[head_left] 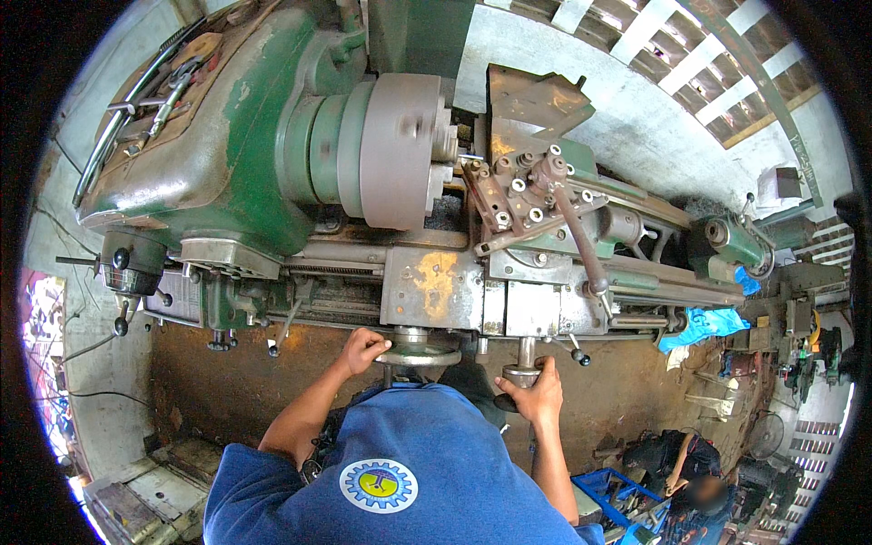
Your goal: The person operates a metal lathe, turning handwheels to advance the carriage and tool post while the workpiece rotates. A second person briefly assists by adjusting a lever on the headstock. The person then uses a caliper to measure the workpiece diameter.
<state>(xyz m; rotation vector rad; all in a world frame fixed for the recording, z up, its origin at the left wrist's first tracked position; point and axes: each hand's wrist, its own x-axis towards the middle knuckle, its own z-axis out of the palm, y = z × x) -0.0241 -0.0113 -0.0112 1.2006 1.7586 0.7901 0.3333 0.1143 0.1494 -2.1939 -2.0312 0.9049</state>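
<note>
A large green metal lathe fills the view ahead of me. Closed around the left rim of the carriage handwheel (427,354) is my left hand (365,351). My right hand (538,396) wraps the cross-slide handwheel (521,372), thumb on its near side. Above both wheels sits the carriage saddle (436,286), its paint worn to yellow patches. The tool post (520,186), with bolts on top and a long lever (581,241), stands close to the grey chuck (396,150). A thin bright workpiece or tool tip shows between chuck jaws and tool post, too small to tell.
The green headstock (227,136) carries tools on top at the left. At the right end is the tailstock (727,241), with a blue cloth (704,327) hanging nearby. Another person (690,481) is low at the lower right, beside a blue metal frame (618,500).
</note>
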